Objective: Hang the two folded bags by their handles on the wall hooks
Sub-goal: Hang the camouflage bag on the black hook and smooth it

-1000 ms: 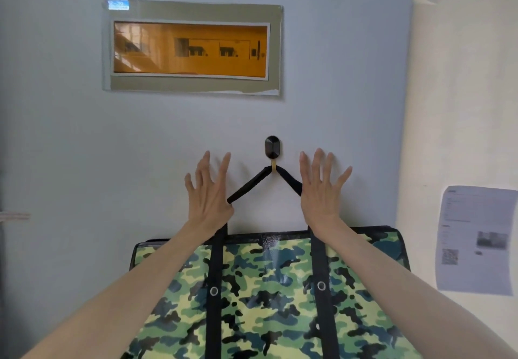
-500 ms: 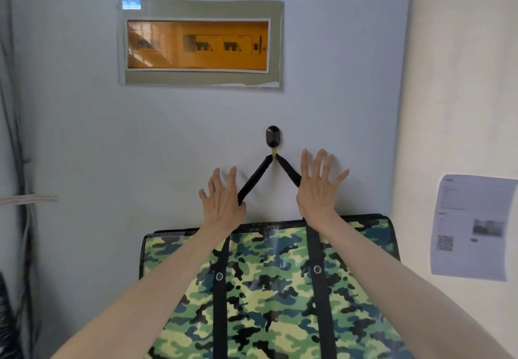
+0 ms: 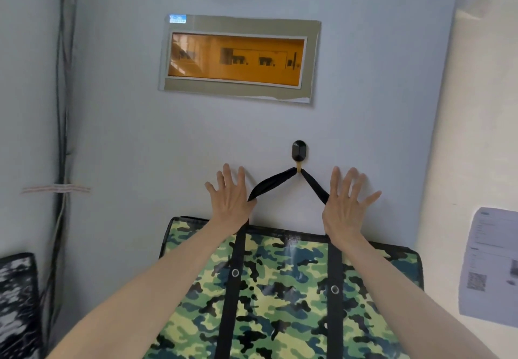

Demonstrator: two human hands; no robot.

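Head view, facing the wall. The camouflage bag [image 3: 280, 297], folded flat, hangs by its black handle [image 3: 276, 183] from the black wall hook [image 3: 299, 150]; the strap peaks over the hook's small prong and runs down in two taut legs to the bag's top edge, so the hook appears to carry the weight. The left hand [image 3: 231, 201] is spread open with fingers apart, its thumb side touching the left leg of the strap but closing on nothing. The right hand [image 3: 343, 204] is likewise open and splayed, just beside the right leg of the strap, which passes behind its inner edge. Both palms face the wall on either side of the hook, a posture that suits letting the bag settle while being ready to catch it if the strap slips. Above the hook sits an orange-windowed panel [image 3: 238, 60]; a printed sheet [image 3: 493, 263] is stuck to the wall at right. At the lower left edge a dark glossy object [image 3: 16, 302] shows partly; whether it is the second bag cannot be told. One bag judged hung, one remaining.
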